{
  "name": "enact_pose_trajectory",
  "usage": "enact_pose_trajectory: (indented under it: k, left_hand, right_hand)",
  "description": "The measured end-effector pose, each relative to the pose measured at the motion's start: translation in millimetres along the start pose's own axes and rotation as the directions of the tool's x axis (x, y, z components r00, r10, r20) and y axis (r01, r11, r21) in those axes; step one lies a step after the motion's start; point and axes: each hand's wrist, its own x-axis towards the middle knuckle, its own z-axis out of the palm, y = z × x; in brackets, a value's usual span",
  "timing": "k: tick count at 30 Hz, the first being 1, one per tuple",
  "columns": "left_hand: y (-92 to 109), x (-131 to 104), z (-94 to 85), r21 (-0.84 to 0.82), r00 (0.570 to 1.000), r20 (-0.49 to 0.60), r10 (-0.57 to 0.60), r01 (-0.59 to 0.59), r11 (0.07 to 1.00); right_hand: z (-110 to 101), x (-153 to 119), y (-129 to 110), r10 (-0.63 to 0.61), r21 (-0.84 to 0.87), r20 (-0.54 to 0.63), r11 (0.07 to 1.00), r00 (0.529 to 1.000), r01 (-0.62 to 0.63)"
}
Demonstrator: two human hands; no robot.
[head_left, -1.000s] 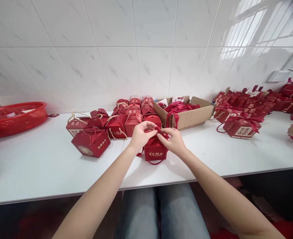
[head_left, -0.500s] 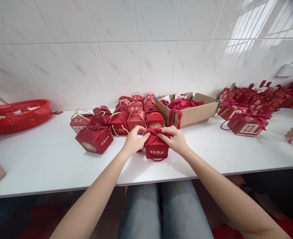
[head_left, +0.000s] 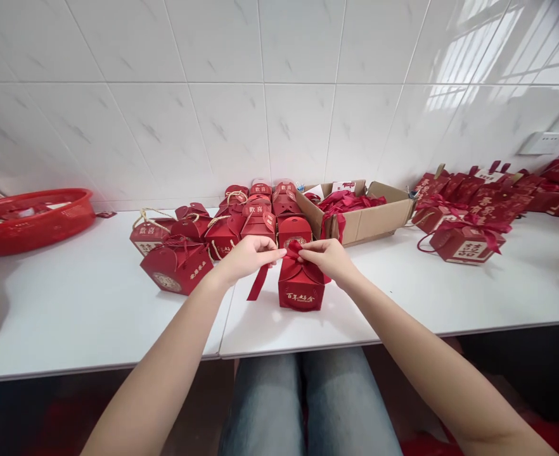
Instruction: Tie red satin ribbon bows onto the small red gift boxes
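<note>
Upright on the white table in front of me is a small red gift box (head_left: 302, 295) with gold lettering. A red ribbon (head_left: 259, 283) is gathered at its top, with one tail hanging down on the left. My left hand (head_left: 251, 256) pinches the ribbon between thumb and fingers just left of the box top. On the other side, my right hand (head_left: 329, 258) pinches the ribbon close to the knot. The exact shape of the knot is partly hidden by my fingers.
Several finished-looking red boxes (head_left: 177, 263) stand behind and left. A cardboard box (head_left: 379, 218) of red ribbons is at the back. More red boxes (head_left: 467, 240) are at right, a red basin (head_left: 35, 221) at left. Parts of other people's arms show at both edges.
My left hand has moved left and slightly away from the box top, and a ribbon tail now hangs below it. The box appears slightly lower in view.
</note>
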Motion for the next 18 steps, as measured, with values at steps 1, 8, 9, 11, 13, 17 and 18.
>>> enact_pose_trajectory:
  k: [1,8,9,11,13,17,18]
  left_hand:
    - [4,2,-3.3,-0.021,1.0,0.008,-0.008,0.008,1.0]
    - [18,9,-4.1,-0.125,0.992,0.119,-0.05,0.065,0.99]
    - [20,10,-3.0,-0.156,0.989,0.145,-0.026,0.049,0.987]
    - [23,13,-0.7,-0.211,0.989,0.149,0.002,0.029,0.977]
    - [26,17,2.0,-0.227,0.993,0.114,-0.001,0.028,0.974]
    - [37,25,9.1,-0.18,0.984,0.178,0.024,0.008,0.984]
    - [40,28,11.4,-0.188,0.971,0.239,0.031,0.015,0.982]
  right_hand:
    - [0,0,-2,0.016,0.002,0.023,1.0,1.0,-0.016]
    - [1,0,4,-0.067,-0.125,0.068,0.989,0.995,0.075]
    - [1,-1,4,-0.113,-0.178,0.099,0.976,0.989,0.129]
    - [0,-4,2,-0.191,-0.263,0.174,0.936,0.966,0.233]
    - [-1,-8,0,-0.226,-0.29,0.24,0.911,0.944,0.292]
    - [1,-12,3,-0.204,-0.256,0.216,0.932,0.955,0.258]
    - [2,-12,6,-0.2,-0.246,0.175,0.939,0.964,0.24]
